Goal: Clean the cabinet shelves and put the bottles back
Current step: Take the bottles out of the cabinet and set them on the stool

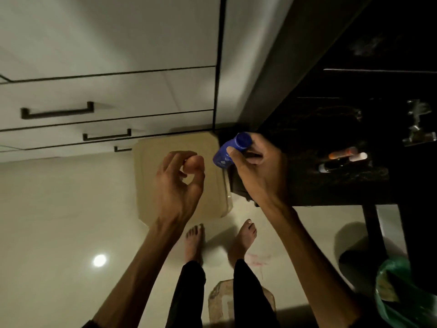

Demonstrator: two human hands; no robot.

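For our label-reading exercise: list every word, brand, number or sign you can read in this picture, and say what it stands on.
Blue bottle, held in the right hand: pale print on its side, too blurred to read.
Small items on the dark shelf: no legible text.
Green bag: yellowish patch, nothing readable.
Nothing in the picture can be read.
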